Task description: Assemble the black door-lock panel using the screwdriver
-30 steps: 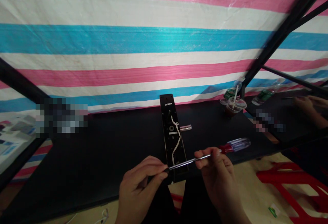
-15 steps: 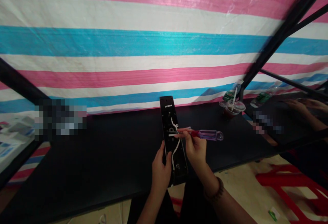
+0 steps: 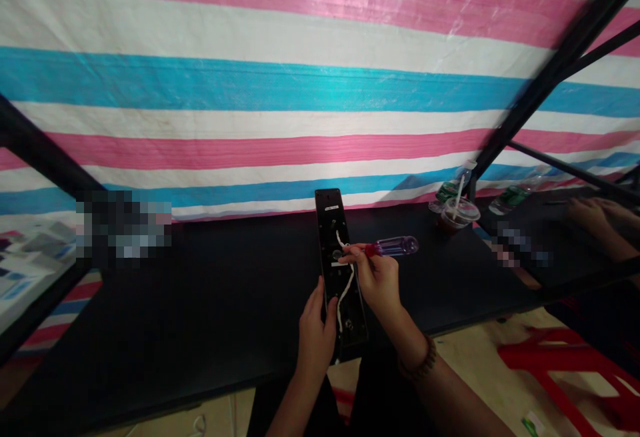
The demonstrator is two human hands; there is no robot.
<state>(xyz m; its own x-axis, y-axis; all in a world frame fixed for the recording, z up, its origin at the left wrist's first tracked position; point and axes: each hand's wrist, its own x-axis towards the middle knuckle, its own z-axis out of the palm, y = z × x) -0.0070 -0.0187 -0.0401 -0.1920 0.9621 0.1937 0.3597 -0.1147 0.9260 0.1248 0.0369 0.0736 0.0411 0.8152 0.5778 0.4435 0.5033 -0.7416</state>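
Observation:
A long black panel [image 3: 328, 224] with screw holes, small white labels and a white cable [image 3: 345, 292] running down it lies lengthwise on the black table [image 3: 225, 304]. My left hand [image 3: 317, 327] is closed on the panel's lower left edge, thumb on top and fingers along the side. Over the panel's middle, my right hand [image 3: 379, 282] pinches a screwdriver [image 3: 397, 246] with a clear purple handle and red collar. That handle points right. Fingers hide most of the shaft, and I cannot tell where the tip sits.
A lidded plastic cup [image 3: 457, 214] with a straw and a bottle [image 3: 447, 194] stand at the back right. Another person's hands [image 3: 595, 214] are at the adjoining table. Striped sheeting [image 3: 300, 124] hangs behind. A red stool [image 3: 560, 354] is at lower right, boxes [image 3: 23, 270] at left.
The screwdriver and my right hand have shifted slightly left and upward, and the shaft shows less than before. My left hand keeps its grip on the panel.

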